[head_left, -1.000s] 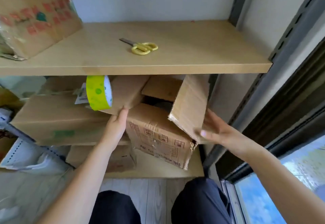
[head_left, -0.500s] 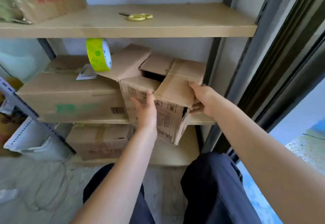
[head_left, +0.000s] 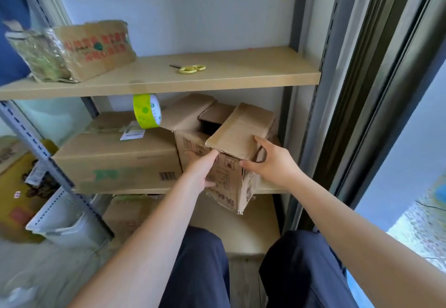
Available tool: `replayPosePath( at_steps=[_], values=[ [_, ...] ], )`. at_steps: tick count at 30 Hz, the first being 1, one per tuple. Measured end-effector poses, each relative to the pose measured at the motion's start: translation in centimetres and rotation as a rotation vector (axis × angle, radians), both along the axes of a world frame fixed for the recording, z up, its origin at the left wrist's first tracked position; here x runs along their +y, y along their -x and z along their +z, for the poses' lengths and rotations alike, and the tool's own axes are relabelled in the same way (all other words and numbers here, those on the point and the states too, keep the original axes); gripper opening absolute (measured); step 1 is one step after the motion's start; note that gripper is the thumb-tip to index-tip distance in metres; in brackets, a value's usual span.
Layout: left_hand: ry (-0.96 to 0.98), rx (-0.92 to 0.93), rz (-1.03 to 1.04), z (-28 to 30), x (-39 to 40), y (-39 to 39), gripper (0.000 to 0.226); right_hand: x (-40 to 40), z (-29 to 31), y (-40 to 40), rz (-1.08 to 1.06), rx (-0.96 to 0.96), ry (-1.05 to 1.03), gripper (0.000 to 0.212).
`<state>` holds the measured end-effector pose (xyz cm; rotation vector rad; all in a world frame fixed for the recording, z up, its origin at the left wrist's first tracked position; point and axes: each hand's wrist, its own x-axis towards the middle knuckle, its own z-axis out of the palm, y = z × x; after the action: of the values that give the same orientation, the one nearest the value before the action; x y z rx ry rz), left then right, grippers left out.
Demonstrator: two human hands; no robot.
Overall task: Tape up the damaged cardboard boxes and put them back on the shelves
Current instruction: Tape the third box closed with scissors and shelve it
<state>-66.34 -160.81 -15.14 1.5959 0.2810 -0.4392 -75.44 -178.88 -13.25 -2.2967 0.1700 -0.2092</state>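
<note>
A damaged brown cardboard box [head_left: 229, 182] with open top flaps and a torn lower corner sits on the middle shelf [head_left: 268, 190], sticking out over its front edge. My left hand [head_left: 201, 170] lies flat against the box's front face, fingers straight. My right hand [head_left: 270, 162] grips the box's right front corner, thumb on the front and fingers curled round the side under a folded flap. A green-and-white roll of tape [head_left: 147, 110] stands on edge on the large box [head_left: 115, 158] to the left. Yellow scissors [head_left: 190, 68] lie on the upper shelf [head_left: 241, 78].
A taped box with red print [head_left: 94, 46] and a plastic-wrapped bundle sit at the upper shelf's left. Another box [head_left: 125, 216] lies on the bottom shelf. A grey metal upright [head_left: 306, 138] stands just right of the damaged box. My knees are below, a window to the right.
My view has risen and pulled back. My right hand has shifted from the flap's edge to the box's right front corner. My left hand stays pressed on the front face.
</note>
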Motion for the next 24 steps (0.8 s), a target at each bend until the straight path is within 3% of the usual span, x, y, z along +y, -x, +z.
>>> replayPosePath(
  at_steps=[4, 6, 11, 18, 21, 24],
  values=[
    [-0.023, -0.038, -0.1, 0.3, 0.4, -0.9, 0.136, 0.6, -0.5, -0.9, -0.004, -0.014, 0.04, 0.097],
    [-0.043, -0.052, -0.149, 0.4, 0.7, -1.8, 0.139, 1.1, -0.7, -1.7, -0.023, -0.028, 0.064, 0.096],
    [-0.053, -0.055, -0.224, 0.0, 1.6, -3.8, 0.131, 1.6, -0.6, -3.3, -0.045, -0.031, 0.073, 0.092],
    [-0.077, -0.102, -0.156, -1.1, 2.0, -4.6, 0.122, 1.5, -1.2, -3.9, -0.076, -0.048, 0.05, 0.082],
    [-0.066, -0.119, -0.098, -0.8, 1.8, -4.5, 0.106, 1.5, -0.9, -4.0, -0.114, -0.055, 0.038, 0.08],
    [-0.085, -0.195, -0.012, -0.8, 1.4, -4.0, 0.078, 1.5, -1.0, -4.2, -0.213, -0.063, -0.016, 0.098]
  ],
)
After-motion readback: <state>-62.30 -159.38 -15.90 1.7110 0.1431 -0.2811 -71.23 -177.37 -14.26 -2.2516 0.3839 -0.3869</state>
